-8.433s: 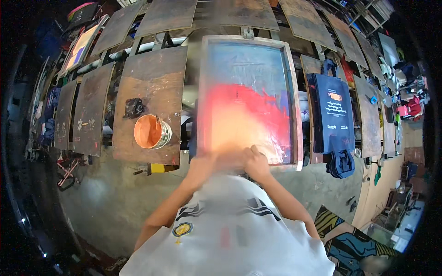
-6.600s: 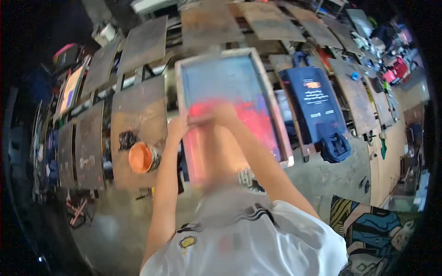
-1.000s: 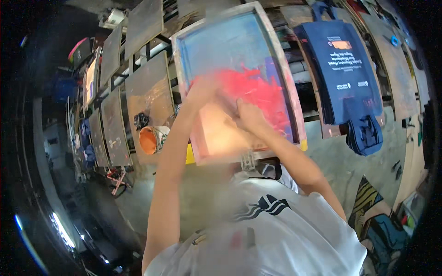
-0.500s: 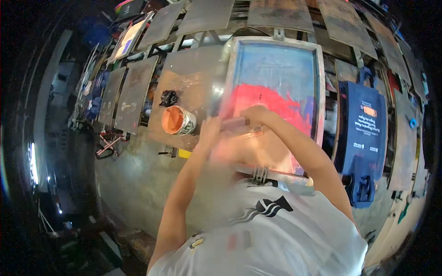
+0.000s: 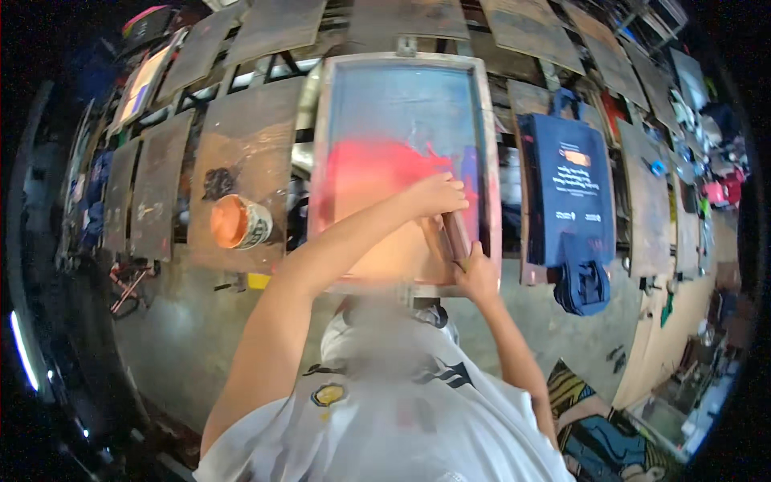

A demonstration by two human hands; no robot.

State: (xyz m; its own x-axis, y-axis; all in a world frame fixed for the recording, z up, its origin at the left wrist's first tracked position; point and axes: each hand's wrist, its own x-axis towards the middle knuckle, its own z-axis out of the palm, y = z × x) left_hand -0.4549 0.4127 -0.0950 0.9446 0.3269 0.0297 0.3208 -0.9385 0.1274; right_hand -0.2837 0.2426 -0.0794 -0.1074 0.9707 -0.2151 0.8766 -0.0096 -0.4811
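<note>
Two hands share one tool at this moment, and I read the bench from its left side across. Farthest left lie brown wooden platen boards (image 5: 152,193), then a round open tub of orange ink (image 5: 238,222) standing on a larger board just beside the screen. Next comes the metal-framed printing screen with blue mesh (image 5: 401,96), lying flat, with a wide smear of red-orange ink (image 5: 377,173) across its middle. My left hand (image 5: 438,195) reaches over that smear and is wrapped around the upper end of the long wooden-handled squeegee (image 5: 455,234), which lies near the screen's right rail. My right hand (image 5: 477,275) is closed around its lower end, close to the near frame edge. Right of the screen, a navy blue tote bag with pale print (image 5: 572,189) lies on its own board, well apart from the ink.

My worry is uneven pressure: with the blade so near the rail, a tilt could leave streaks or push ink over the frame. A bare forearm crossing wet ink could also smear it.
</note>
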